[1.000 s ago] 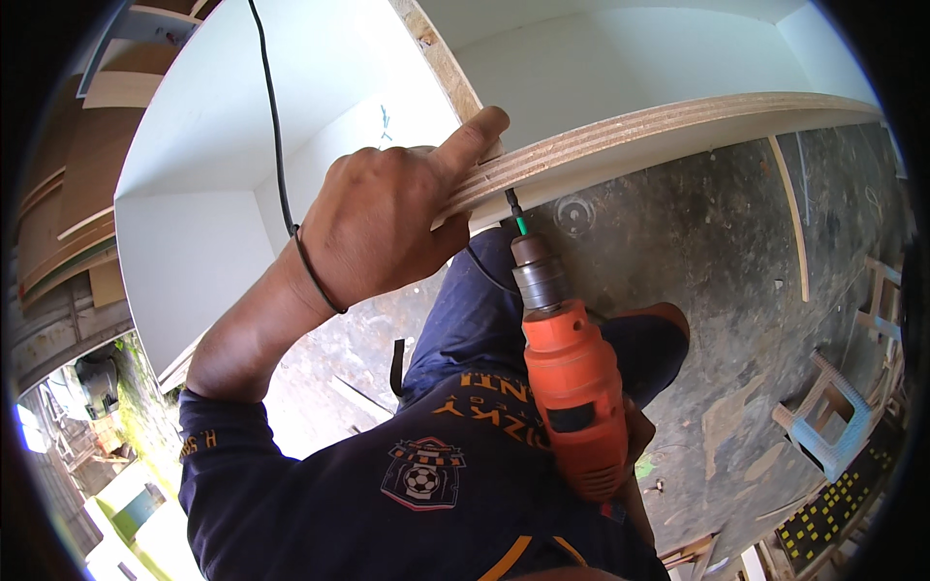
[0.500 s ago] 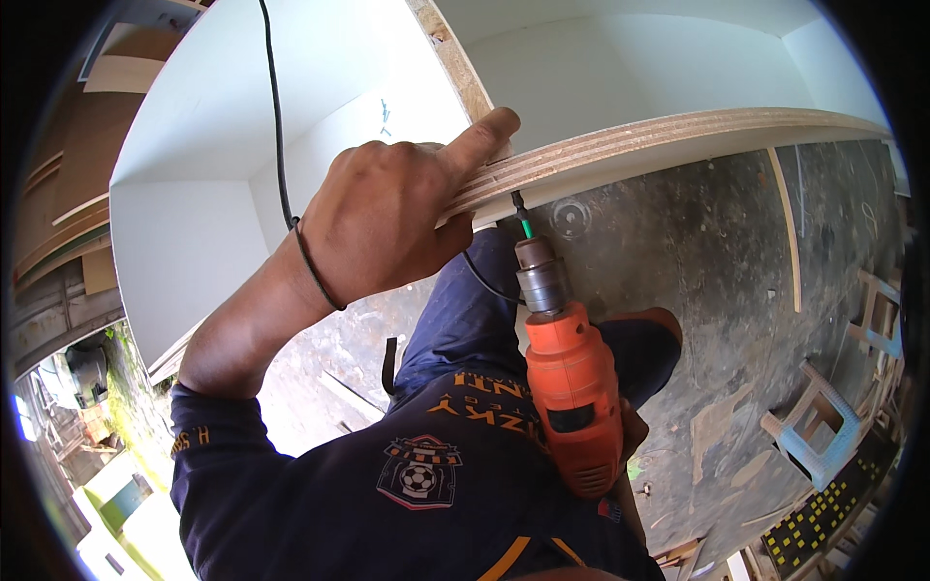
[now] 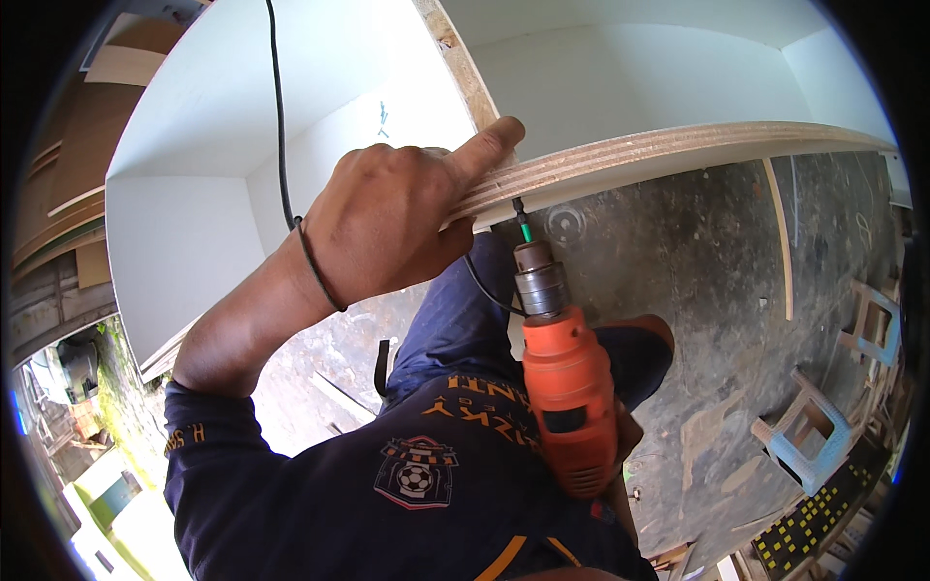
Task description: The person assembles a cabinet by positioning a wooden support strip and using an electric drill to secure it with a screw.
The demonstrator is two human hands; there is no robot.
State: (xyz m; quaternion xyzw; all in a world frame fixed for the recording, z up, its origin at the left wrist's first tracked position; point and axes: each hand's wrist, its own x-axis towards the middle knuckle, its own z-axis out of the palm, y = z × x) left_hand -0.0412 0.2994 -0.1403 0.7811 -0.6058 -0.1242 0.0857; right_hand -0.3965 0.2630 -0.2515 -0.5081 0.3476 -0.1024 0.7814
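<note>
My left hand (image 3: 387, 218) is closed over the end of a plywood panel (image 3: 659, 150), thumb and fingers pinching its layered edge where an upright divider (image 3: 460, 68) meets it. Beneath the panel, an orange power drill (image 3: 570, 387) points up with its metal chuck (image 3: 539, 281). A green-banded driver bit (image 3: 524, 221) reaches from the chuck to the panel's underside; its tip is hidden there. My right hand (image 3: 628, 436) is wrapped round the drill's handle, mostly hidden behind the drill body. A black cord (image 3: 278, 116) hangs down and loops round my left wrist.
A white-lined cabinet carcass (image 3: 174, 218) spreads across the far side. On the stained floor (image 3: 707, 290) lies a thin wooden strip (image 3: 780, 237). Two small blue-topped stools (image 3: 809, 436) stand at the right. Brown boards (image 3: 97, 126) are stacked at the far left.
The view has shifted slightly, so the panel sits a little lower. Both hands keep their places, with the drill still against the panel's underside.
</note>
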